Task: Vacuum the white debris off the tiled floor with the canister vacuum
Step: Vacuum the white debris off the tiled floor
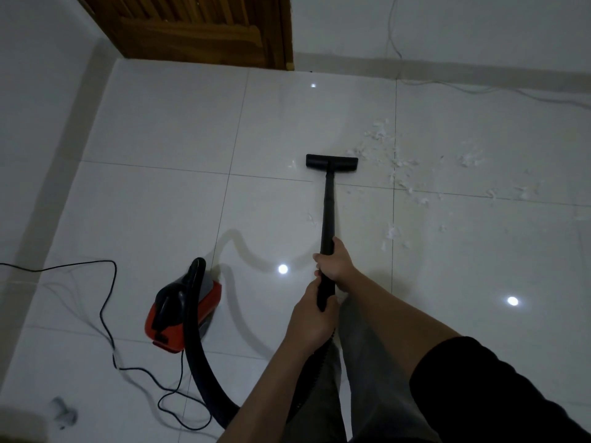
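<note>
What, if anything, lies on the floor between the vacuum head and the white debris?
Nothing visible. Only bare tile separates the vacuum head from the white debris, which starts just to its right. Both hands grip the wand.

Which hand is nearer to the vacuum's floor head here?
Right. The right hand grips the wand higher up, closer to the floor head. The left hand grips just behind it, at the wand's rear end.

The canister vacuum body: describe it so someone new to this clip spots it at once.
Start at the wooden door at the top, then drop down the tiled floor toward the lower left. There sits the canister vacuum, joined to a thick black hose. It is the only red and black thing here; the thin black cord lies beside it.
</note>
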Demonstrator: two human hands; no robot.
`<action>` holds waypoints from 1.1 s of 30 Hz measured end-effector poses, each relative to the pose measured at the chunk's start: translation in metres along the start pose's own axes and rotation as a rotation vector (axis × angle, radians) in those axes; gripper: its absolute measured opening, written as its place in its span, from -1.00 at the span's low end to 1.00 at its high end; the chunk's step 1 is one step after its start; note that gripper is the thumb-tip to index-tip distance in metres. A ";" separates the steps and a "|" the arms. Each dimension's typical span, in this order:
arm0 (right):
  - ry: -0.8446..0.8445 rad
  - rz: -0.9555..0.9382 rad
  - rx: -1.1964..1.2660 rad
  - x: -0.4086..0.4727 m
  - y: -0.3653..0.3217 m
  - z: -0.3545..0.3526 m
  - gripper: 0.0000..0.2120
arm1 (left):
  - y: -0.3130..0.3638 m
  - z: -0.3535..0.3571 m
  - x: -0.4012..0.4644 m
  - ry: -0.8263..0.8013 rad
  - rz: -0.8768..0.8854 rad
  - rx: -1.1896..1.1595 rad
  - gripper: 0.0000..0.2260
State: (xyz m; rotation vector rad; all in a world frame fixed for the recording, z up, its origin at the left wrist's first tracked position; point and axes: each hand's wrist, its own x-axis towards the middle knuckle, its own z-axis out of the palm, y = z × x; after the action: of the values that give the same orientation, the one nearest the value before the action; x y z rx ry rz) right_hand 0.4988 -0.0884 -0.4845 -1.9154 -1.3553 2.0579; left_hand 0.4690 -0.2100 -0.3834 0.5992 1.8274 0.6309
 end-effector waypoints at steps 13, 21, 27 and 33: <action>-0.042 0.042 -0.007 -0.020 0.040 -0.003 -0.50 | -0.018 0.025 -0.031 0.040 -0.006 0.011 -0.58; -0.066 0.012 0.012 -0.047 0.066 -0.009 -0.45 | -0.028 0.043 -0.066 0.059 0.000 -0.018 -0.61; -0.077 0.013 0.007 -0.068 0.083 -0.011 -0.38 | -0.039 0.058 -0.091 0.098 0.048 -0.029 -0.70; -0.088 0.019 -0.028 -0.086 0.103 -0.005 -0.30 | -0.061 0.068 -0.111 0.106 0.063 -0.071 -0.74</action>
State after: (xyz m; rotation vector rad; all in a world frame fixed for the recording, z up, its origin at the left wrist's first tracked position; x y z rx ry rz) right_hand 0.5776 -0.1966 -0.4748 -1.8761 -1.3957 2.1681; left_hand 0.5616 -0.3197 -0.3693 0.5871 1.8817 0.7799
